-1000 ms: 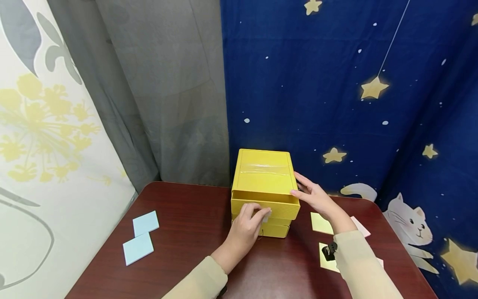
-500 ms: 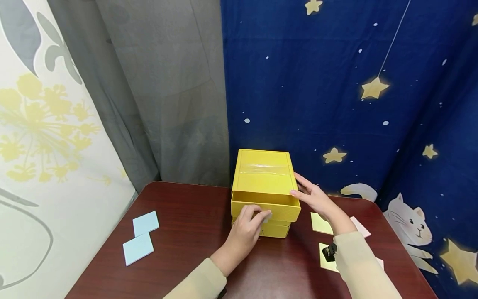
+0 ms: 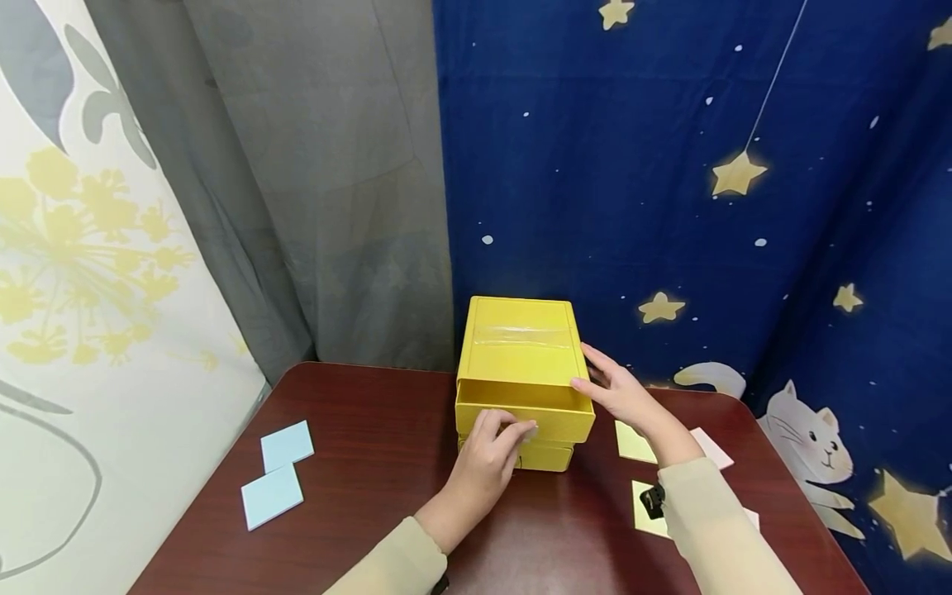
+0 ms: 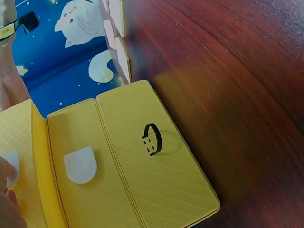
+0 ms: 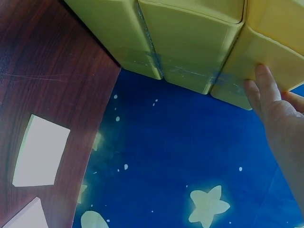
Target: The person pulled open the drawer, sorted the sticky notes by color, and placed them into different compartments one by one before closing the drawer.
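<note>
A yellow box with three stacked drawers (image 3: pixel 521 335) stands toward the back of the table. Its top drawer (image 3: pixel 561 423) is pulled partway out, and the part of its inside that shows holds nothing. My left hand (image 3: pixel 479 467) pinches the white tab (image 4: pixel 14 164) on that drawer's front. Below, the middle drawer has a similar white tab (image 4: pixel 80 165), and the bottom one carries a black loop handle (image 4: pixel 158 137); both drawers are in. My right hand (image 3: pixel 621 398) rests against the box's upper right side, fingers extended and thumb at the top front corner.
Two light blue square pads (image 3: pixel 272 496) lie on the left of the dark red table (image 3: pixel 364 446). To the right are pale yellow pads (image 3: pixel 632 444) and pink pads (image 3: pixel 711 448), partly under my right arm. A blue starry curtain (image 3: pixel 535 190) hangs close behind the box.
The top drawer has come slightly farther out toward me with my left hand on its tab. My right hand keeps its place on the box. The head view has shifted a little.
</note>
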`<state>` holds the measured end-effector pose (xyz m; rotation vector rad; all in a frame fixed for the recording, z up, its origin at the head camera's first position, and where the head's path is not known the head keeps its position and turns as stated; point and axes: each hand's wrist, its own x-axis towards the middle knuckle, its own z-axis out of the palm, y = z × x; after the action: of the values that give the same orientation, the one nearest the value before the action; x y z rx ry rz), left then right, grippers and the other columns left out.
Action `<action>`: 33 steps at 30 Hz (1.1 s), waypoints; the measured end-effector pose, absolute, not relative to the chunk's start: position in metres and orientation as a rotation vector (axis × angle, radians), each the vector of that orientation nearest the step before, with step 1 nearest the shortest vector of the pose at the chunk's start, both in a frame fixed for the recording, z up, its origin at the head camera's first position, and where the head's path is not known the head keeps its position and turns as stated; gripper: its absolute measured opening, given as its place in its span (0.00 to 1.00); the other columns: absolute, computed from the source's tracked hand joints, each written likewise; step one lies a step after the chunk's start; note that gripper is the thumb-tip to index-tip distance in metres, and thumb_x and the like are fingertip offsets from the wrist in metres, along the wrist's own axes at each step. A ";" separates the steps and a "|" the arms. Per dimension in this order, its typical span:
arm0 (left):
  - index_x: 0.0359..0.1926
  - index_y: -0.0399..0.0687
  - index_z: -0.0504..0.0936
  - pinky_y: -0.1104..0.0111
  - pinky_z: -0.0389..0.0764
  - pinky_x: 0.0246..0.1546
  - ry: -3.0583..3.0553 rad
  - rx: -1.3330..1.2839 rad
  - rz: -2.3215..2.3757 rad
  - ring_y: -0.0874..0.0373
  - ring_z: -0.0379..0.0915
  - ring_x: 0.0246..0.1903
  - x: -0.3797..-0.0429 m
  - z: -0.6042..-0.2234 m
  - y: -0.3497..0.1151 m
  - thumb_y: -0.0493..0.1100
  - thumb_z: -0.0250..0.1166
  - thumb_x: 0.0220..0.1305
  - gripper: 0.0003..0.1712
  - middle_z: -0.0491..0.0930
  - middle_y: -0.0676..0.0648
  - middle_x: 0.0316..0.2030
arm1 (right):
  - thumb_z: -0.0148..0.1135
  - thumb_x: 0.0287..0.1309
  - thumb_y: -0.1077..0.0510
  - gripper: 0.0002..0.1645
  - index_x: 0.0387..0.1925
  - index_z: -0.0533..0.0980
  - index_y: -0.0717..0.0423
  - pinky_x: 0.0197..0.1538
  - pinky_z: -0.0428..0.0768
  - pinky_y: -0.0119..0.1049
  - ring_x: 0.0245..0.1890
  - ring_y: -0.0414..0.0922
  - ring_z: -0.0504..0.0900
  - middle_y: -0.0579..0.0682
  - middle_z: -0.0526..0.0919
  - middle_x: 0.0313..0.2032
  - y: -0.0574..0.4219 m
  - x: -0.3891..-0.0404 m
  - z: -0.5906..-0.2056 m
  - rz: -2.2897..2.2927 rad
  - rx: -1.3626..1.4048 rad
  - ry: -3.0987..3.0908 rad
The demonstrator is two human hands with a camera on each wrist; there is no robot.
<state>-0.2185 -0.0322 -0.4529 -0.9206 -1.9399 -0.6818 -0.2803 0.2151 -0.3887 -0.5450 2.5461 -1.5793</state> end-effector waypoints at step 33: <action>0.44 0.47 0.84 0.74 0.75 0.39 -1.881 -0.928 -0.668 0.57 0.69 0.37 -0.203 -0.455 -0.035 0.38 0.62 0.64 0.09 0.72 0.49 0.36 | 0.54 0.67 0.51 0.44 0.75 0.43 0.51 0.64 0.63 0.57 0.71 0.61 0.52 0.58 0.42 0.74 0.215 -0.281 -0.390 -1.594 -0.562 2.491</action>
<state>-0.2028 -0.0349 -0.4546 -0.9281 -1.8813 -0.6679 -0.2805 0.2150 -0.3899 -0.5617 2.4908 -1.5937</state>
